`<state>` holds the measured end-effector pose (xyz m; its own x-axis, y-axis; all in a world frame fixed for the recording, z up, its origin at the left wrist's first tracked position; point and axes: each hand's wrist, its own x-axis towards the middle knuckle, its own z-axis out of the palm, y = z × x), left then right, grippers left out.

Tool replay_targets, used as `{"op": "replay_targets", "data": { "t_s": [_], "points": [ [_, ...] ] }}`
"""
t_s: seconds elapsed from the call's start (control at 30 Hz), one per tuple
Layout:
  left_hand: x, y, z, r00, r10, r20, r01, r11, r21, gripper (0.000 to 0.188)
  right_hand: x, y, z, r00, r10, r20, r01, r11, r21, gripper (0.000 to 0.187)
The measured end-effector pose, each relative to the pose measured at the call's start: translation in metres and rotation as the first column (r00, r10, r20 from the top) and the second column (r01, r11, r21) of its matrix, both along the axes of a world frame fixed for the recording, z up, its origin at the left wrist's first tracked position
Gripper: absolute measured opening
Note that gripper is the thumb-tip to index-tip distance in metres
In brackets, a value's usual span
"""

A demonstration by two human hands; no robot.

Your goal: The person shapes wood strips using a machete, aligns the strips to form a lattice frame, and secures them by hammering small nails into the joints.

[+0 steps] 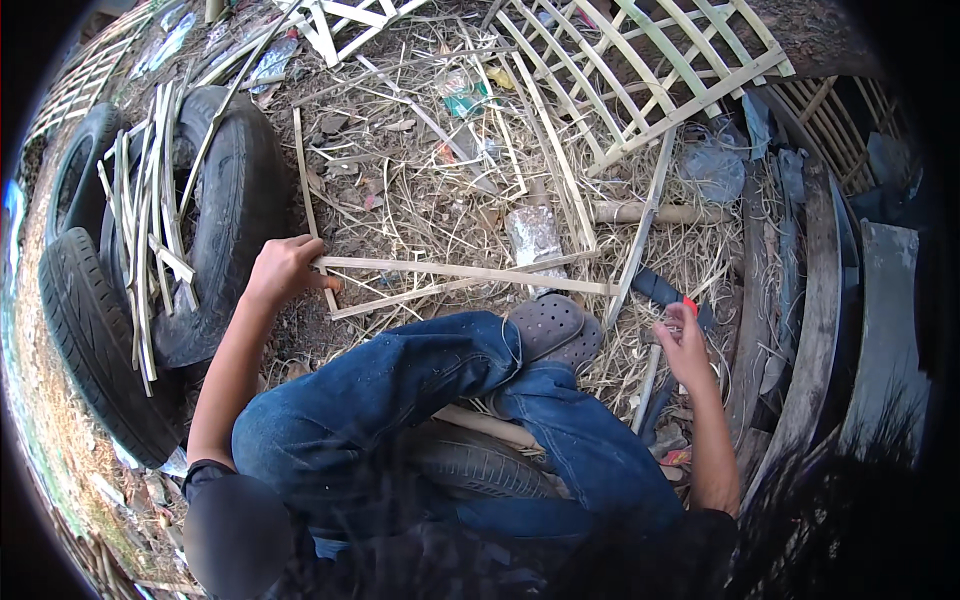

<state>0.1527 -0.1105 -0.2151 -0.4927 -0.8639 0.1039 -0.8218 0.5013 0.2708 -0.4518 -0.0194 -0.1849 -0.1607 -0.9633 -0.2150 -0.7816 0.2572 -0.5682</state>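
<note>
My left hand [283, 268] is curled in a grip, arm outstretched; my right hand [683, 345] pinches, fingers raised.

I see 1 crumpled silvery plastic wrapper [534, 237] on the straw, just left of the short bamboo pole [645, 213], 1 green-and-white packet [462, 100] well above and left of that pole, pale plastic wrappers [272, 60] farther up-left, no signs or screens

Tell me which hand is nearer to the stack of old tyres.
Left. The left hand grips bamboo strips right beside the tyres; the right hand is far across, past the crossed legs.
</note>
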Motion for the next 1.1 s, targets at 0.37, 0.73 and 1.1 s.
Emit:
{"op": "replay_targets", "data": {
  "t_s": [0.37, 0.73, 1.1],
  "points": [
    [-0.024, -0.022, 0.119, 0.968, 0.04, 0.248, -0.031, 0.999, -0.042, 0.055, 0.09, -0.004, 0.103, 0.903, 0.362, 0.232, -0.403, 0.9, 0.165, 0.027],
    [-0.176, 0.123, 0.224, -0.004, 0.026, -1.0, 0.832, 0.555, 0.011, 0.104, 0.044, 0.01, 0.051, 0.494, -0.255, 0.831, -0.117, 0.928, 0.354, 0.023],
    [-0.232, 0.154, 0.25, -0.72, 0.184, -0.669, 0.646, 0.531, -0.549, 0.107, 0.12, -0.024, 0.004, 0.503, -0.25, 0.827, -0.067, 0.943, 0.326, 0.02]
  ]
}}
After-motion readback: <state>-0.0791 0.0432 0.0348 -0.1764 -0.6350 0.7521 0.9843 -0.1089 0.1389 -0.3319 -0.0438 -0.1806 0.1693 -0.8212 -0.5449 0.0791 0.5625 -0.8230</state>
